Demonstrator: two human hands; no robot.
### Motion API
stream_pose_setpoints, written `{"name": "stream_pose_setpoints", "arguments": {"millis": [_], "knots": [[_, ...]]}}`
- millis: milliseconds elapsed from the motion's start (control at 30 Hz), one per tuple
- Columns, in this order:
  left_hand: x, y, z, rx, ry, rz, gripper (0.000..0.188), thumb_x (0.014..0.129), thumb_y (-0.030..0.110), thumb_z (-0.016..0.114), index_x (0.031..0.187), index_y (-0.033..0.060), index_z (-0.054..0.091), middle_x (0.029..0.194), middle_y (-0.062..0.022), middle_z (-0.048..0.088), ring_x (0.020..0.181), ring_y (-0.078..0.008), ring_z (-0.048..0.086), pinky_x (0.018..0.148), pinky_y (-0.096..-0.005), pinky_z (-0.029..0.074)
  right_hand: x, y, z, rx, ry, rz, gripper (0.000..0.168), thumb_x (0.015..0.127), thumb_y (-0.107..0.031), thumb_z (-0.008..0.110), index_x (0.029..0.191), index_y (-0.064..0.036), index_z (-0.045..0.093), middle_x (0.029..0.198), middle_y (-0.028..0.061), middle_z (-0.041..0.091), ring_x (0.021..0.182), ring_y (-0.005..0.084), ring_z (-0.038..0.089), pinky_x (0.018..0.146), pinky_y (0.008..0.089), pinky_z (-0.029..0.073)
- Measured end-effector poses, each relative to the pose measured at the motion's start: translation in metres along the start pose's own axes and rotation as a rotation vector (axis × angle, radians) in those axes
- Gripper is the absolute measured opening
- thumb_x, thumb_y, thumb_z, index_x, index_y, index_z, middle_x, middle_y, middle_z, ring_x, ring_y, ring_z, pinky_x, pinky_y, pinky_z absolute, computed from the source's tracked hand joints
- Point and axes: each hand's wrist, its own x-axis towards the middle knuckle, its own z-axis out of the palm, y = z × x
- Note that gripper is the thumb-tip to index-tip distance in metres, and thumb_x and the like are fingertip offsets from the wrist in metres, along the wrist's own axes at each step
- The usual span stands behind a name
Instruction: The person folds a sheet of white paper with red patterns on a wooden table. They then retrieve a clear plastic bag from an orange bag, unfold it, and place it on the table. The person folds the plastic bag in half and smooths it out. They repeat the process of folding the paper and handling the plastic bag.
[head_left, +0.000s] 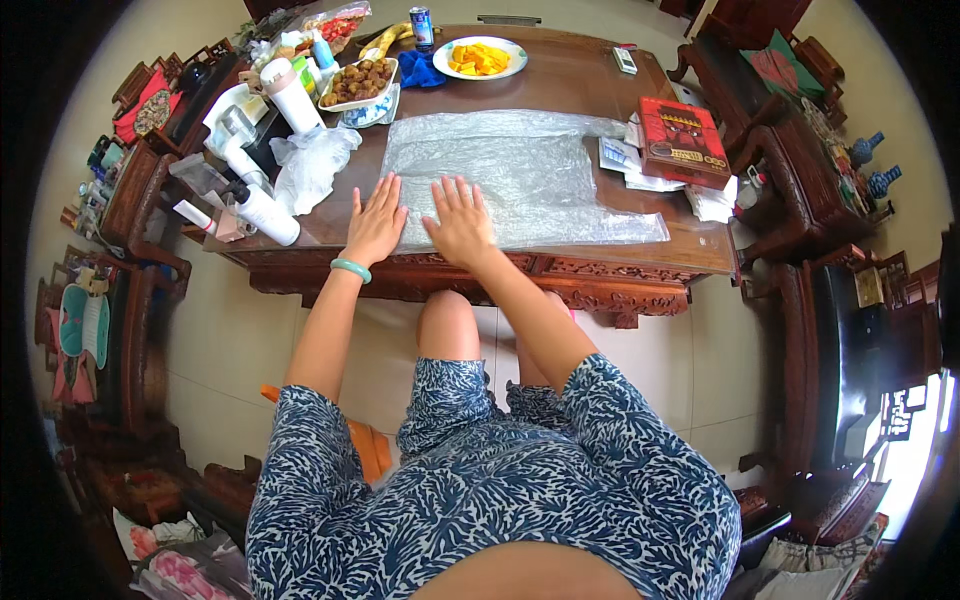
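Observation:
A translucent plastic bag (517, 165) lies spread flat on the dark wooden table (555, 90), its two handles pointing right. My right hand (461, 221) rests palm down on the bag's left part, fingers spread and pointing away from me. Beside it, my left hand (377, 221) is also palm down, over the bag's left edge and the tabletop. A green bangle (351, 270) circles my left wrist. Neither hand grips anything. The stretch of bag under my palms is hidden.
Left of the bag are a crumpled plastic bag (311, 169), a white pump bottle (266, 216), a thermos (292, 96) and a tray of round brown fruit (360, 82). Behind it stands a plate of cut yellow fruit (480, 60). A red box (684, 142) sits on papers at the right.

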Motion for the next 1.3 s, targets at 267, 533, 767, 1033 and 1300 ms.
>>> {"name": "stream_pose_setpoints", "arguments": {"millis": [267,533,767,1033,1300], "knots": [[-0.002,-0.003,0.005,-0.013,-0.004,-0.020,0.059,0.104,0.038,0.029,0.155,0.0103,0.018,0.162,-0.0047,0.018,0.148,-0.0201,0.019,0.119,-0.0547,0.004,-0.060,0.123,-0.038,-0.132,0.065,0.255,0.070,0.100,-0.050,0.033,0.152,-0.005,0.026,0.160,0.0123,0.021,0.149,0.0311,0.016,0.121,0.0452,0.009],[-0.001,-0.005,0.007,-0.009,-0.008,-0.019,0.059,0.104,0.039,0.028,0.155,0.0117,0.019,0.162,-0.0043,0.018,0.149,-0.0195,0.018,0.118,-0.0569,0.004,-0.124,0.215,-0.061,-0.217,0.260,0.362,0.065,0.098,-0.047,0.043,0.146,-0.005,0.038,0.153,0.0152,0.037,0.143,0.0375,0.028,0.117,0.0511,0.018],[0.002,-0.005,0.002,-0.013,-0.029,-0.016,0.059,0.104,0.039,0.028,0.156,0.0135,0.018,0.162,-0.0049,0.018,0.149,-0.0194,0.017,0.118,-0.0571,0.004,-0.160,0.281,-0.073,-0.250,0.272,0.507,0.063,0.100,-0.042,0.041,0.150,-0.006,0.029,0.155,0.0180,0.031,0.144,0.0370,0.026,0.118,0.0501,0.019],[-0.046,0.003,-0.042,-0.445,0.382,0.251,0.058,0.086,0.013,0.062,0.141,0.0128,0.045,0.145,-0.0090,0.046,0.133,-0.0282,0.043,0.118,-0.0528,0.018,-0.207,0.292,-0.122,0.287,0.464,0.458,0.042,0.092,-0.005,0.051,0.134,-0.007,0.052,0.107,0.0191,0.065,0.100,0.0320,0.064,0.086,0.0397,0.050],[-0.075,0.001,-0.026,-0.331,0.483,0.286,0.044,0.072,-0.004,0.071,0.114,0.0082,0.066,0.123,-0.0057,0.062,0.112,-0.0285,0.059,0.096,-0.0400,0.049,-0.176,0.289,-0.109,0.069,0.439,0.687,0.033,0.082,-0.042,0.070,0.088,-0.009,0.073,0.095,0.0131,0.068,0.100,0.0322,0.059,0.088,0.0438,0.047]]}}
